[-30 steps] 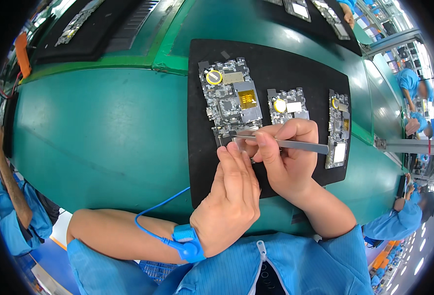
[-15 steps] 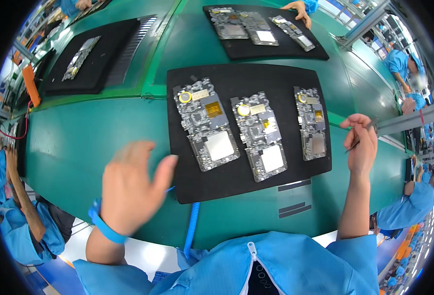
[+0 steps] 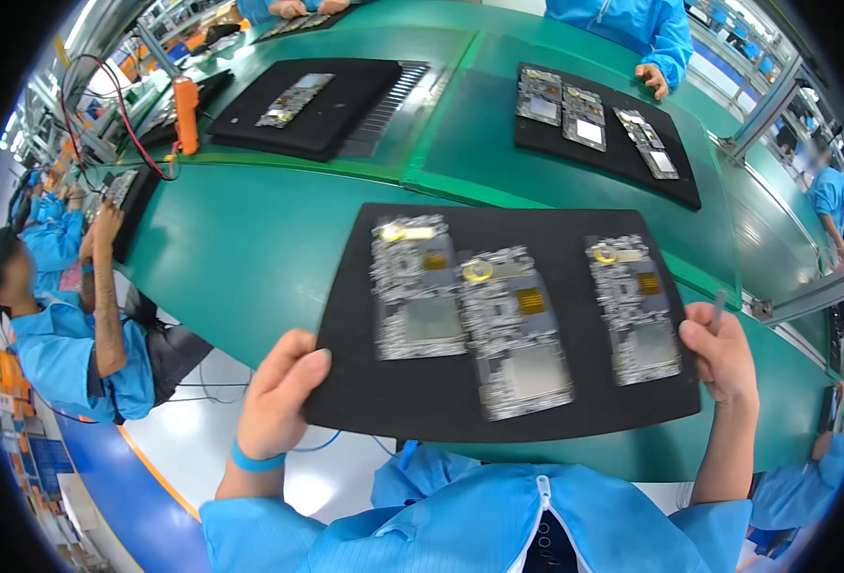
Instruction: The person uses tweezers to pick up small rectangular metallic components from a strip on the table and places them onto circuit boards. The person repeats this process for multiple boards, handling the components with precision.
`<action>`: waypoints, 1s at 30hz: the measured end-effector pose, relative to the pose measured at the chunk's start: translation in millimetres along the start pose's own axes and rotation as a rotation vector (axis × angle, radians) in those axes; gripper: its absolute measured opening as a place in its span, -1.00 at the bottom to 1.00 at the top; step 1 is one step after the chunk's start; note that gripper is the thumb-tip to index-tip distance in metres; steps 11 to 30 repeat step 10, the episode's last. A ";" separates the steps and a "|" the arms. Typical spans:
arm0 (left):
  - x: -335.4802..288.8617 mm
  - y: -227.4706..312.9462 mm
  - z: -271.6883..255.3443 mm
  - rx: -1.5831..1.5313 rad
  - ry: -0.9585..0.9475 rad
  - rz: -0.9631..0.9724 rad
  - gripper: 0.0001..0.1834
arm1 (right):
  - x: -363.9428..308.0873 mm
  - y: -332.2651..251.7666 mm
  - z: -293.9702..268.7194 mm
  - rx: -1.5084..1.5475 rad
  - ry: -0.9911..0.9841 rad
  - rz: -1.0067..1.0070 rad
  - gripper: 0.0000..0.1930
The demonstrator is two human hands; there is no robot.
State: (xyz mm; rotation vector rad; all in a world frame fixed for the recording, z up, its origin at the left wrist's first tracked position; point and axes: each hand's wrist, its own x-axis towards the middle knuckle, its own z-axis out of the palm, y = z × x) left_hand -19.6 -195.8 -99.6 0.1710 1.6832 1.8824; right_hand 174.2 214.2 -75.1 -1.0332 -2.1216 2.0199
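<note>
A black foam mat [image 3: 345, 387] is raised off the bench between my hands. My left hand [image 3: 283, 387] grips its left edge, thumb on top, with a blue band round the wrist. At the right edge my right hand [image 3: 723, 353] pinches the mat. A thin grey tool [image 3: 719, 307], perhaps tweezers, also sticks up from that hand; most of it is hidden. Lying on the mat are three circuit boards, slightly blurred: a left board [image 3: 407, 296], a middle board [image 3: 512, 334] touching or nearly touching it, and a right board [image 3: 632, 310] set apart. Each bears a round yellow-rimmed part.
The green bench [image 3: 221, 229] carries another black mat with boards [image 3: 608, 158] at the far right, near a co-worker's hand [image 3: 652, 81]. At far left, one board lies on a black mat [image 3: 345, 105]. An orange device [image 3: 185, 115] stands beside it. Another person works at left.
Both hands have closed on the mat's edges and lifted it with its boards. My left hand was open beside the mat before. The whole view has shifted, showing more of the far bench.
</note>
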 end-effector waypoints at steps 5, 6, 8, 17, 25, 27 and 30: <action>-8.3 -17.3 -112.5 -0.235 0.361 -0.031 -0.74 | 21.2 -12.9 116.5 -0.308 -0.261 0.024 -0.37; -4.9 -16.6 -135.1 -0.288 0.343 -0.015 -0.73 | 31.0 -14.1 136.9 -0.337 -0.412 -0.073 -0.37; 10.8 -25.5 -204.3 -0.403 0.296 0.042 -0.71 | 54.4 -9.1 187.2 -0.249 -0.627 -0.173 -0.48; 14.5 -49.2 -307.3 -0.426 0.396 0.157 -0.65 | 79.5 3.4 257.9 -0.251 -0.742 -0.278 -0.48; 14.5 -49.2 -307.3 -0.426 0.396 0.157 -0.65 | 79.5 3.4 257.9 -0.251 -0.742 -0.278 -0.48; 14.5 -49.2 -307.3 -0.426 0.396 0.157 -0.65 | 79.5 3.4 257.9 -0.251 -0.742 -0.278 -0.48; 14.5 -49.2 -307.3 -0.426 0.396 0.157 -0.65 | 79.5 3.4 257.9 -0.251 -0.742 -0.278 -0.48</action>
